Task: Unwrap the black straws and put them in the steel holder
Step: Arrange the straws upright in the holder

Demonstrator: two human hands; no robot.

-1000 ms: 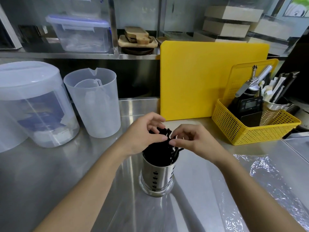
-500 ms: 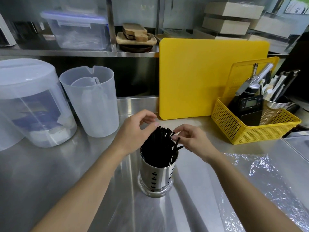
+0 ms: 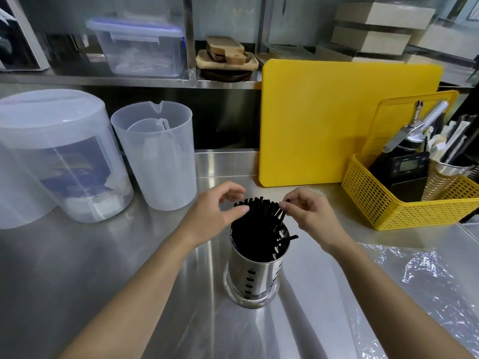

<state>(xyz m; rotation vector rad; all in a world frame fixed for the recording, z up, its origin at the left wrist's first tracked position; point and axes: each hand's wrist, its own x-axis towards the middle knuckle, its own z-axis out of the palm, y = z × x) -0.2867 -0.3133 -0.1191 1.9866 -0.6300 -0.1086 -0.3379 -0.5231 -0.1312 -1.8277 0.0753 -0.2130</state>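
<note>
A perforated steel holder (image 3: 252, 277) stands on the steel counter in front of me, full of black straws (image 3: 255, 224) that fan out above its rim. One straw sticks out sideways over the right rim. My left hand (image 3: 213, 212) is at the left of the bundle, fingers curled and apart, with the thumb touching the straw tops. My right hand (image 3: 309, 215) is at the right side, its thumb and forefinger pinched on the tip of a straw. Crumpled clear wrap (image 3: 425, 278) lies on the counter to the right.
Behind the holder a yellow cutting board (image 3: 344, 120) leans on the wall. A yellow basket (image 3: 404, 211) with a scale and tools sits at the right. A clear jug (image 3: 158, 156) and a lidded plastic tub (image 3: 57, 156) stand at the left.
Both hands have let go of the gathered bundle and moved apart to its sides. The straws now sit spread out in the holder.
</note>
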